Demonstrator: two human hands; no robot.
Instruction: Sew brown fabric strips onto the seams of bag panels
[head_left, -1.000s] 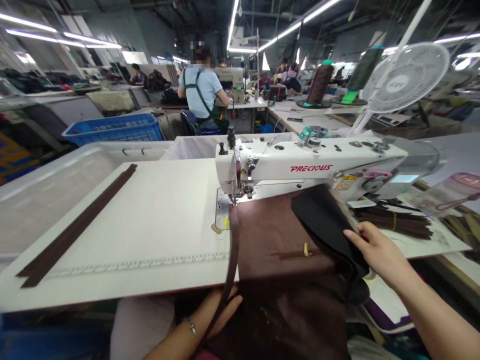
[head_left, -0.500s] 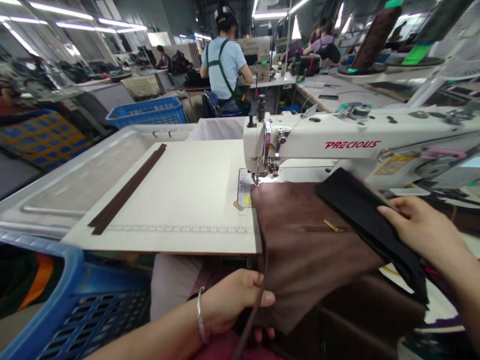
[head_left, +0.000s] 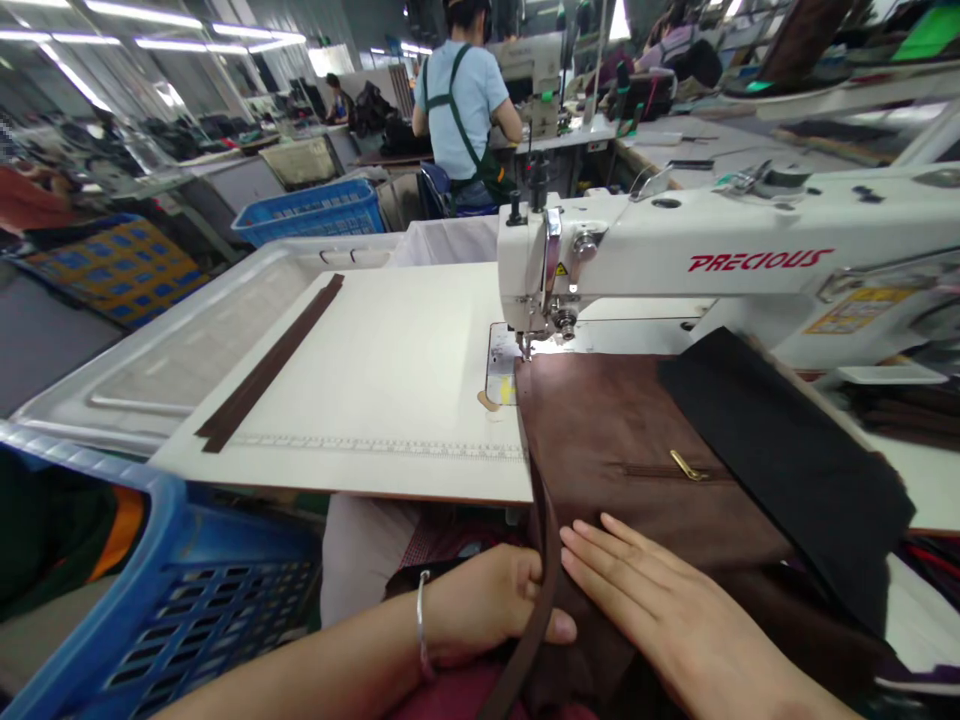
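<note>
A brown fabric panel (head_left: 615,430) with a zipper and gold pull (head_left: 684,465) lies under the presser foot of a white sewing machine (head_left: 720,255). A black fabric piece (head_left: 780,450) rests on its right side. A brown strap (head_left: 544,570) runs along the panel's left edge down to my lap. My left hand (head_left: 491,600) is closed around the strap at the panel's lower edge. My right hand (head_left: 675,610) lies flat with fingers stretched out on the brown panel, just right of the strap.
A long brown strip (head_left: 270,365) lies at the left of the white table (head_left: 375,380). A blue plastic crate (head_left: 150,580) stands at my lower left, another (head_left: 315,210) behind the table. A person in a light blue shirt (head_left: 461,95) works at a machine ahead.
My right hand let go of the black piece and moved left and down onto the brown panel. The left hand stayed on the strap. The view shifted left and lower.
</note>
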